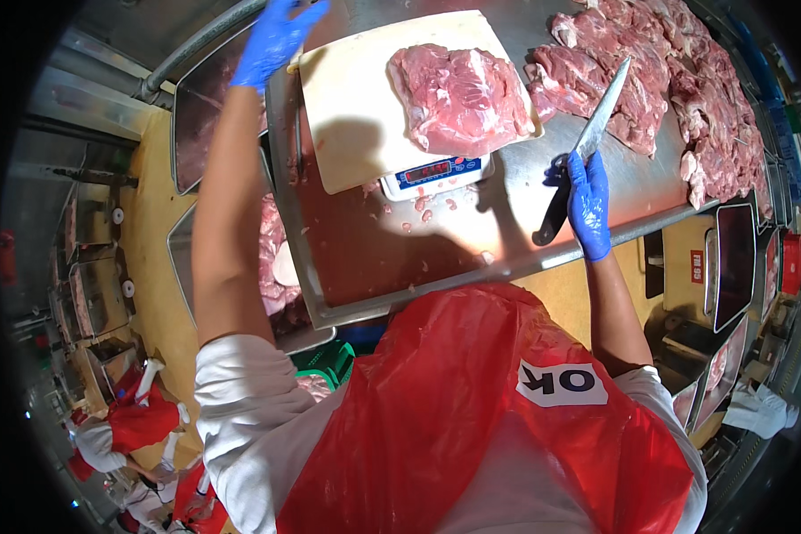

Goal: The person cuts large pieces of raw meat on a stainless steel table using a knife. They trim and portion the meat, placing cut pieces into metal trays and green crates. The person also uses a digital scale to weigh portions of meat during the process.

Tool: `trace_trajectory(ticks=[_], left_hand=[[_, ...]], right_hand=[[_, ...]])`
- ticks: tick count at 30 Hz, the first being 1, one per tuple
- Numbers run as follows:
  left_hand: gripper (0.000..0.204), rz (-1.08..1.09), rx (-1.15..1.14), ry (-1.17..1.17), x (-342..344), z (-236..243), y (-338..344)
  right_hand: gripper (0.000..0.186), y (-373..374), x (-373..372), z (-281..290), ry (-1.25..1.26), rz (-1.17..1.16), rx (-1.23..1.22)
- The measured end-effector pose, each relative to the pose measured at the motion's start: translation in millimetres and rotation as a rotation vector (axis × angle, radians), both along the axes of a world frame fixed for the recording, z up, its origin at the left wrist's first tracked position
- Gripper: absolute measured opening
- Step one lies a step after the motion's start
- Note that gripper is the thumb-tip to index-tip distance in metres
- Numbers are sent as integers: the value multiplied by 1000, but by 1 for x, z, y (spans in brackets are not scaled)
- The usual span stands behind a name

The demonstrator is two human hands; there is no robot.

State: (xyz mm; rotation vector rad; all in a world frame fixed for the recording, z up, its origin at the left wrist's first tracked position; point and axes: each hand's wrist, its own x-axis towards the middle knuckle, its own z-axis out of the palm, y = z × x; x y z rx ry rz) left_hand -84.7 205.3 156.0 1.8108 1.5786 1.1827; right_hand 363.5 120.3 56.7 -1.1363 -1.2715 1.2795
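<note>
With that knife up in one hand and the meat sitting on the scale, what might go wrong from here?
1. The right hand holds the knife blade up over the pile of meat; wet gloves may let the handle slip.
2. The slab of meat overhangs the white board on the scale; it might slide off.
3. The left hand reaches far past the board's corner, so attention is split.

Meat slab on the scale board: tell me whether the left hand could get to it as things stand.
Probably yes. The left hand is empty, at the far left corner of the white board, and only bare board lies between it and the meat slab. The right hand holds the knife off to the other side.
</note>
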Motion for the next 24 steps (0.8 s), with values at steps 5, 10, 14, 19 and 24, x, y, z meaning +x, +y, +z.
trace_trajectory(ticks=[5,10,14,19,24], left_hand=[[48,-97,-16,-9,44,-51,30],[42,-184,-32,90,68,-109,26],[34,-25,33,16,85,-108,1],[35,115,192,202,43,-140,-49],[48,224,-13,-117,81,-123,-120]], right_hand=[[22,14,-22,-20,28,-4,-64],[22,29,-69,-15,-103,106,20],[21,86,-84,-11,-78,106,87],[27,144,-89,25,-323,148,214],[25,66,-104,66,-347,221,221]])
